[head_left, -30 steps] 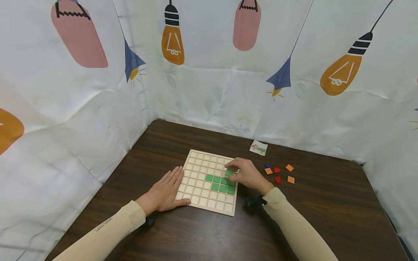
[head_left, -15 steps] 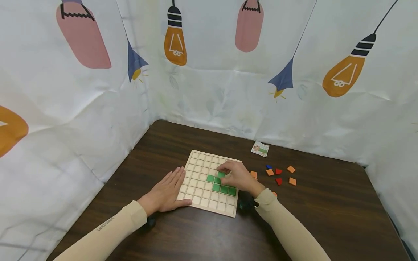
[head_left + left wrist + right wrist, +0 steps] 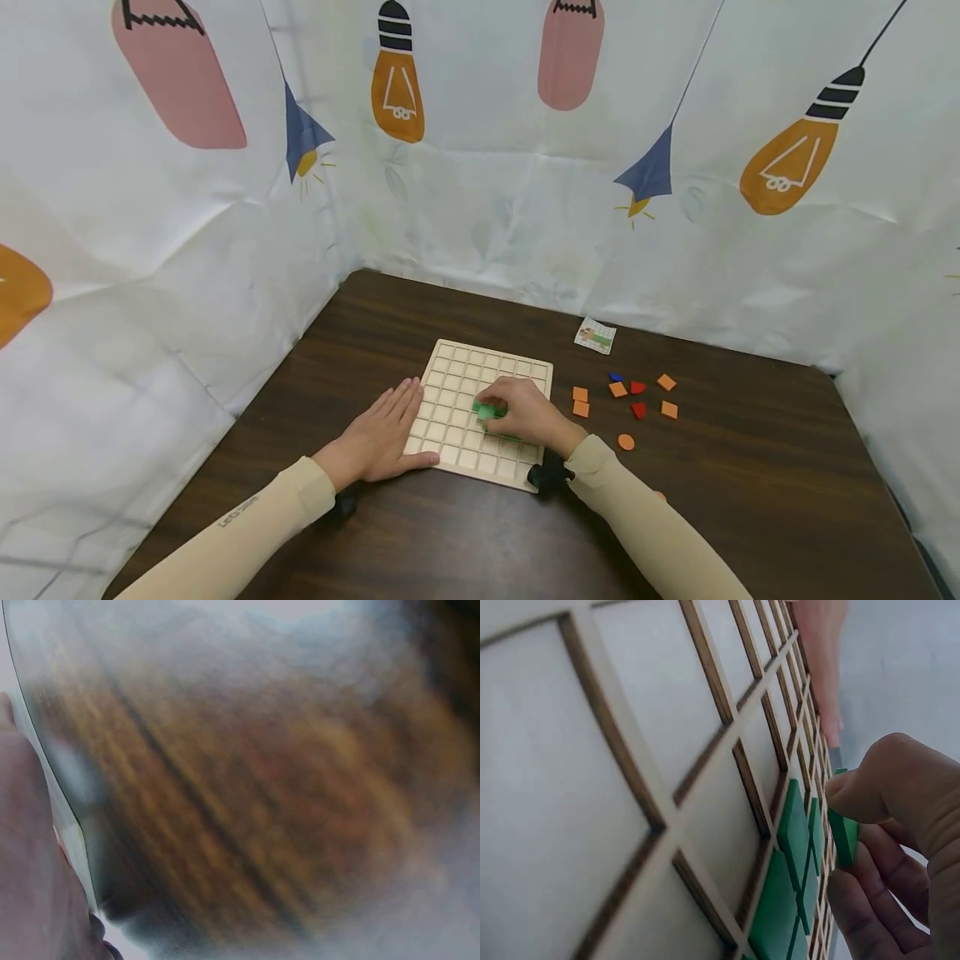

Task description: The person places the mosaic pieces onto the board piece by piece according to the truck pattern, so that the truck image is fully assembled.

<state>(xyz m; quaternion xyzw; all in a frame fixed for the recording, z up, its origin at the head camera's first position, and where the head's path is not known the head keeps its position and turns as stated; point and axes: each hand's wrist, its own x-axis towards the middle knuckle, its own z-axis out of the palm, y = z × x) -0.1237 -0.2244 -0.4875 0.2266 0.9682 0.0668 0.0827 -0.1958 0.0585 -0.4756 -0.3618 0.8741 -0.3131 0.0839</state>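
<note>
My left hand (image 3: 375, 440) lies flat with straight fingers on the left edge of a pale wooden grid board (image 3: 450, 377). Between thumb and fingers, my right hand (image 3: 523, 410) pinches a green square tile (image 3: 844, 831), tilted close over the board's middle. Other green tiles (image 3: 793, 832) sit in the board's cells just beside it; from the head, the right hand covers most of them. The left wrist view is mostly blurred brown wood, with part of the left hand (image 3: 30, 847) along its edge.
Right of the board lie several orange square tiles (image 3: 581, 409), two red pieces (image 3: 638, 410), a blue piece (image 3: 615, 377) and an orange disc (image 3: 626, 442). A small picture card (image 3: 596, 336) lies behind the board. Patterned cloth (image 3: 487, 208) hangs around the dark wooden table (image 3: 450, 542).
My right hand has moved left across the board with the green tile, uncovering orange pieces on the table. The left hand has stayed on the board's edge.
</note>
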